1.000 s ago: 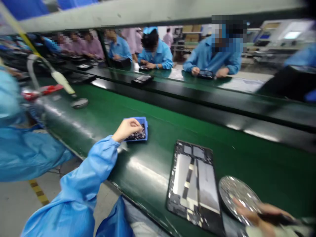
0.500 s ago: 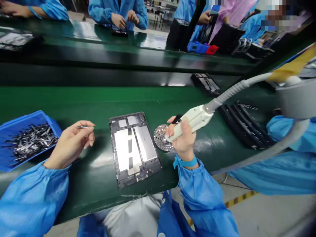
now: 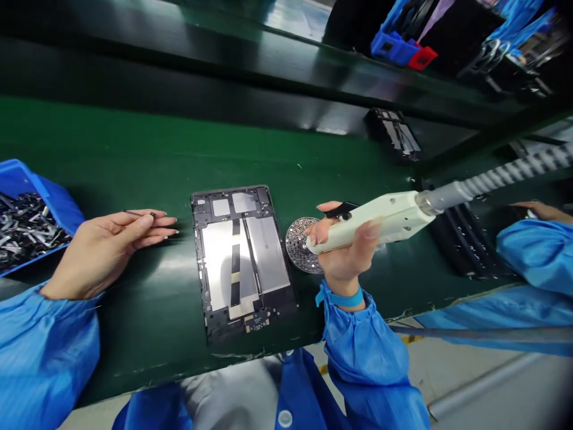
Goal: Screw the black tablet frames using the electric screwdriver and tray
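My right hand is wrapped round a white electric screwdriver with a black lever and a cable hose at its rear. Its metal nose reaches over a round perforated disc that looks to hold small screws. My left hand pinches a small, thin black part between thumb and fingers. Between my hands lies an opened tablet, its silver inner surface and dark frame facing up. My left hand is nearest a blue bin heaped with small black and silver parts.
A stack of similar tablets stands at the back right. Long dark curved pieces lie on the right, beside another person's blue sleeve. Blue and red bins sit on the raised ledge beyond the bench.
The camera view has tilted down and shifted. The screwdriver now lies more level over the disc, and my left hand has its fingers straighter around the small part.
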{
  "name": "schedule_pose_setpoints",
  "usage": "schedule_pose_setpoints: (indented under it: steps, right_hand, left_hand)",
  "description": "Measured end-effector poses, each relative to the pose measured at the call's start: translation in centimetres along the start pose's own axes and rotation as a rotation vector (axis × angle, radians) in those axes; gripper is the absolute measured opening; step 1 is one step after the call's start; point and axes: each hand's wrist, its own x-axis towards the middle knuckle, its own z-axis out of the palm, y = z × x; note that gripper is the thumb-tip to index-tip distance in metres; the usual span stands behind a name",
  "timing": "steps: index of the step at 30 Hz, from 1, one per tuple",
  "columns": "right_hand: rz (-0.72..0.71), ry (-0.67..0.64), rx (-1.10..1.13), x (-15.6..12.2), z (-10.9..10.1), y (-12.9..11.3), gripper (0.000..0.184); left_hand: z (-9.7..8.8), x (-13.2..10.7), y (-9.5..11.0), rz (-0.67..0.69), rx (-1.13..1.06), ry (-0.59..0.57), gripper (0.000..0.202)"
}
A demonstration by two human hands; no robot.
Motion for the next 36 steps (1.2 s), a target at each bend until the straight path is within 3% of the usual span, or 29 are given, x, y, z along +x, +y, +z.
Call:
schedule_pose_setpoints:
  steps: [4, 8, 12, 19, 24, 28, 32, 36]
  right_hand:
    - [-0.007, -0.015, -0.023, 0.1, -0.1, 0.2, 0.051]
    - [-0.058, -0.029, -0.095, 0.2, -0.2, 0.4, 0.051]
    - [-0.091, -0.052, -0.119, 0.4, -0.1, 0.6, 0.053]
    - [-0.025, -0.014, -0.104, 0.0, 0.3, 0.8, 0.062]
    - [0.033, 0.041, -0.108, 0.0, -0.5, 1.0, 0.063]
    - [-0.038, 0.075, -0.112, 1.0, -1.2, -0.7, 0.064]
    - [-0.098, 0.083, -0.109, 1.6, 0.6, -2.5, 0.065]
    - [-0.065, -0.034, -0.105, 1.4, 4.2, -2.3, 0.067]
  left_hand:
    - [0.1, -0.1, -0.1, 0.003, -0.004, 0.022, 0.026]
    - [-0.1, 0.3, -0.9, 0.100, 0.029, -0.011, 0.023]
    - [-0.5, 0.9, -1.5, 0.116, 0.016, -0.045, 0.033]
    - [1.2, 1.8, 0.9, 0.254, 0.130, -0.111, 0.021]
    - [2.6, 4.7, 2.2, 0.292, 0.052, -0.183, 0.013]
    - [2.7, 6.2, 2.1, 0.387, 0.236, -0.235, 0.006]
    - [2.8, 6.7, 1.8, 0.538, 0.497, -0.319, 0.012]
    - [2.8, 7.2, 2.0, 0.596, 0.595, -0.332, 0.014]
